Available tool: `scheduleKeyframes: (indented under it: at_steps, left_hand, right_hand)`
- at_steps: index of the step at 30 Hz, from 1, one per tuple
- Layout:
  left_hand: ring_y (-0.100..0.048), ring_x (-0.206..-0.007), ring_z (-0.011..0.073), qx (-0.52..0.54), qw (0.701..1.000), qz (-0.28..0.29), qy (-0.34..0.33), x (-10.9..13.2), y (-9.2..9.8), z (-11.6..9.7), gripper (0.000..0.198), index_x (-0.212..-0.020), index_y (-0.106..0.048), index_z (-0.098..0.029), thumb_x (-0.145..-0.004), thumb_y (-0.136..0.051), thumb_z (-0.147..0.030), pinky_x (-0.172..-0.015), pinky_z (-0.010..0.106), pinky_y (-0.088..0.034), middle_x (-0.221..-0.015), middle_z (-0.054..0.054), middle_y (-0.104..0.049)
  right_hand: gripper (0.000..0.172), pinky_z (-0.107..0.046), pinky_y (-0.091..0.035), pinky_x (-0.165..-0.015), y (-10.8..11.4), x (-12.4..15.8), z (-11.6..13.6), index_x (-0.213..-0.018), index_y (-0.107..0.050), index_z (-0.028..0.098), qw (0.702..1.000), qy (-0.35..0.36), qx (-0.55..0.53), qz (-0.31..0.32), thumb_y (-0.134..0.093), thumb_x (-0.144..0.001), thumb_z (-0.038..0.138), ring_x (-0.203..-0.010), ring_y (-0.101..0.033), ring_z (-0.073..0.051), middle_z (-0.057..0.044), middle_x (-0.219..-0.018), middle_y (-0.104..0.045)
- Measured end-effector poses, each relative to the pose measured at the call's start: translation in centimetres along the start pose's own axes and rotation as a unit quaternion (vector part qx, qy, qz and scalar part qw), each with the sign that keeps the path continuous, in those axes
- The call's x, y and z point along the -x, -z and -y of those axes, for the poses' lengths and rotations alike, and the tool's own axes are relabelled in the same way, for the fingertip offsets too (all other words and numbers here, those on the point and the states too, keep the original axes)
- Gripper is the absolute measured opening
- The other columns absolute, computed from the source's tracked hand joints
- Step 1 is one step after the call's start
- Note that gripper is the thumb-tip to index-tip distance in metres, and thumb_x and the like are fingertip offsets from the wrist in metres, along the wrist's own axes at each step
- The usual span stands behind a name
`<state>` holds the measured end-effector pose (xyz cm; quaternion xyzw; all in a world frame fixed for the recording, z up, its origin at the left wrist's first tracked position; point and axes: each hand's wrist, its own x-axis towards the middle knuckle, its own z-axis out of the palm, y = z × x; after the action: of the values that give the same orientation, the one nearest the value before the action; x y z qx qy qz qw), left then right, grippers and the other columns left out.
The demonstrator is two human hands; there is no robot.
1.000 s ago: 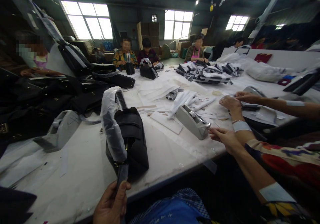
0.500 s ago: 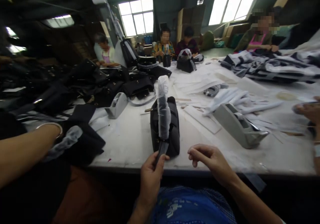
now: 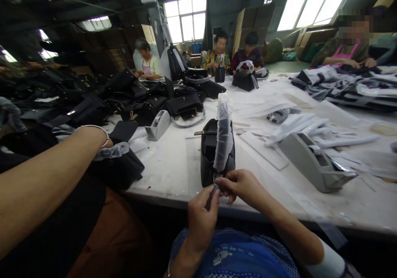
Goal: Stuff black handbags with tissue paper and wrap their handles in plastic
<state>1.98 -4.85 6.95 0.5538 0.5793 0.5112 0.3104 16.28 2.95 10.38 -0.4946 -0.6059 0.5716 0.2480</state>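
A black handbag (image 3: 208,162) stands upright on the white table right in front of me. Its raised handle (image 3: 223,133) is wrapped in whitish translucent film. From the near end of the bag a dark strap (image 3: 212,196) comes toward me, and my left hand (image 3: 201,212) is closed around it, thumb on top. My right hand (image 3: 240,186) pinches the same strap with thumb and fingertips, just above the left and close to the handle's base. Between the hands, the strap's surface is partly covered by fingers.
A grey tape dispenser (image 3: 313,162) stands at right, another dispenser (image 3: 158,125) at left. A co-worker's arm (image 3: 62,174) with a bracelet reaches in from the left beside a dark bag (image 3: 124,168). Black bags (image 3: 136,100) are heaped far left; white wrapping strips (image 3: 304,127) lie right.
My right hand has moved left from open space onto the strap. My left hand keeps its hold. The view has turned slightly left, and the co-worker's arm reaches farther in.
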Motion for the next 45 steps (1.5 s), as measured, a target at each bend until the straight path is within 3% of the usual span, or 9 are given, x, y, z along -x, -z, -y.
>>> scheduleKeyframes:
  at_steps: [5, 10, 18, 22, 25, 30, 36, 40, 45]
  left_hand:
    - [-0.068, -0.084, 0.0223, 0.045, 0.998, 0.02, 0.048, -0.1, 0.3, -0.4, 0.027, -0.096, -0.074, -0.02, -0.092, -0.058, -0.04, -0.077, 0.027, -0.05, -0.089, 0.006, -0.075]
    - [-0.064, -0.078, 0.0207, 0.055, 0.995, 0.015, 0.083, -0.4, 0.6, -0.6, 0.029, -0.085, -0.072, -0.019, -0.091, -0.059, -0.044, -0.073, 0.025, -0.047, -0.081, 0.004, -0.072]
    - [-0.061, -0.071, 0.0186, 0.104, 0.986, 0.01, 0.128, -0.4, 0.2, -0.1, 0.033, -0.085, -0.072, -0.018, -0.086, -0.063, -0.05, -0.065, 0.025, -0.046, -0.076, 0.004, -0.069]
    - [-0.057, -0.062, 0.016, 0.134, 0.98, 0.013, 0.144, -0.1, 0.0, 0.3, 0.036, -0.091, -0.072, -0.018, -0.085, -0.064, -0.053, -0.057, 0.023, -0.043, -0.07, 0.003, -0.066]
    - [-0.054, -0.058, 0.0148, 0.144, 0.978, 0.01, 0.149, -0.1, -0.1, 0.5, 0.038, -0.101, -0.072, -0.018, -0.086, -0.064, -0.052, -0.054, 0.022, -0.042, -0.061, 0.0, -0.059]
    - [-0.049, -0.053, 0.0123, 0.149, 0.976, 0.004, 0.157, -0.1, -0.2, 0.6, 0.039, -0.107, -0.072, -0.018, -0.087, -0.064, -0.049, -0.052, 0.02, -0.04, -0.055, -0.003, -0.053]
    - [-0.034, -0.046, 0.0078, 0.174, 0.969, 0.016, 0.175, 0.0, -0.4, 0.3, 0.04, -0.102, -0.071, -0.016, -0.087, -0.064, -0.052, -0.043, 0.018, -0.028, -0.055, -0.004, -0.047]
    - [-0.03, -0.047, 0.0062, 0.186, 0.966, 0.014, 0.181, 0.1, -0.6, 0.2, 0.04, -0.09, -0.068, -0.015, -0.087, -0.063, -0.054, -0.042, 0.018, -0.024, -0.058, -0.005, -0.043]
    - [-0.028, -0.046, 0.0061, 0.21, 0.961, 0.018, 0.178, 0.4, -0.8, 0.6, 0.037, -0.09, -0.067, -0.016, -0.088, -0.062, -0.053, -0.042, 0.018, -0.022, -0.054, -0.007, -0.038]
  right_hand:
    - [0.048, -0.02, -0.045, -0.047, 0.9, -0.6, -2.5, -0.066, -0.064, 0.014, 0.994, 0.027, -0.085, 0.062, -0.072, -0.076, 0.061, -0.046, -0.058, -0.009, -0.002, -0.061, -0.068]
    - [0.039, -0.019, -0.044, -0.052, 1.6, 1.3, -3.4, -0.08, -0.067, 0.015, 0.983, 0.047, -0.175, 0.023, -0.071, -0.082, 0.054, -0.047, -0.052, -0.006, 0.003, -0.062, -0.062]
    - [0.021, -0.017, -0.045, -0.05, 0.6, 3.6, -1.5, -0.087, -0.071, 0.022, 0.882, 0.036, -0.463, 0.082, -0.074, -0.084, 0.043, -0.039, -0.037, -0.002, 0.007, -0.06, -0.053]
    - [0.048, -0.032, -0.057, -0.079, 0.6, 3.6, -1.6, -0.113, -0.072, 0.028, 0.87, 0.042, -0.474, 0.129, -0.054, -0.089, 0.065, -0.089, -0.07, -0.018, -0.008, -0.114, -0.072]
    - [0.062, -0.048, -0.04, -0.109, 0.5, 3.8, -1.5, -0.126, -0.067, 0.033, 0.877, 0.08, -0.444, 0.162, -0.038, -0.09, 0.074, -0.132, -0.052, -0.028, -0.006, -0.143, -0.056]
    - [0.065, -0.053, -0.023, -0.119, -0.8, 4.9, -1.3, -0.128, -0.066, 0.034, 0.887, 0.134, -0.421, 0.134, -0.028, -0.092, 0.074, -0.146, -0.032, -0.028, 0.0, -0.154, -0.044]
    - [0.066, -0.039, -0.031, -0.115, -1.7, 6.2, -2.3, -0.13, -0.065, 0.024, 0.887, 0.085, -0.45, 0.055, -0.036, -0.094, 0.07, -0.132, -0.046, -0.025, -0.007, -0.141, -0.057]
    - [0.065, -0.028, -0.052, -0.079, -1.5, 6.6, -1.2, -0.137, -0.059, 0.022, 0.801, 0.022, -0.58, 0.146, -0.041, -0.094, 0.068, -0.08, -0.064, -0.015, -0.005, -0.088, -0.071]
    - [0.08, -0.018, -0.04, -0.041, -0.9, 7.7, -1.8, -0.147, -0.045, 0.026, 0.741, -0.007, -0.627, 0.242, -0.033, -0.089, 0.079, -0.04, -0.052, -0.01, 0.0, -0.061, -0.067]
